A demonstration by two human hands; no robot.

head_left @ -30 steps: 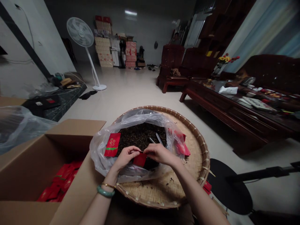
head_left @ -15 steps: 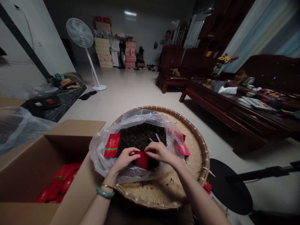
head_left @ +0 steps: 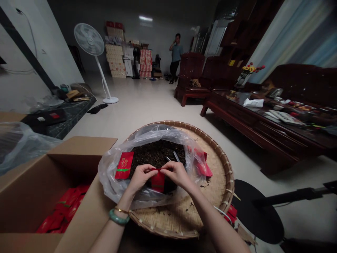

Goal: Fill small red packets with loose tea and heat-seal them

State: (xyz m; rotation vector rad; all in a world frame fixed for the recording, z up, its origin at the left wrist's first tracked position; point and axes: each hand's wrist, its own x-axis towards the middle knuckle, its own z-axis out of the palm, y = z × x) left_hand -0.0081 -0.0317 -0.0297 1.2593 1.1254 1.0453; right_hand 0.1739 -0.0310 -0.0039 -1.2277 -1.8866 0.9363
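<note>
My left hand (head_left: 140, 176) and my right hand (head_left: 176, 173) both pinch the top edge of a small red packet (head_left: 158, 181), holding it upright between them. They hover over a clear plastic bag (head_left: 110, 175) full of dark loose tea leaves (head_left: 155, 154). The bag lies on a round woven bamboo tray (head_left: 216, 168). Another red packet (head_left: 124, 165) leans against the bag's left side. A metal scoop handle (head_left: 176, 156) sticks out of the leaves just beyond my right hand.
An open cardboard box (head_left: 47, 175) at the left holds several red packets (head_left: 61, 209). More red packets (head_left: 202, 163) lie at the bag's right. A dark wooden table (head_left: 265, 130) runs along the right. A standing fan (head_left: 91, 40) and a person (head_left: 176, 56) are far back.
The red packet has been turned upright and its top edge closed between both hands. A person has walked into view at the back of the room.
</note>
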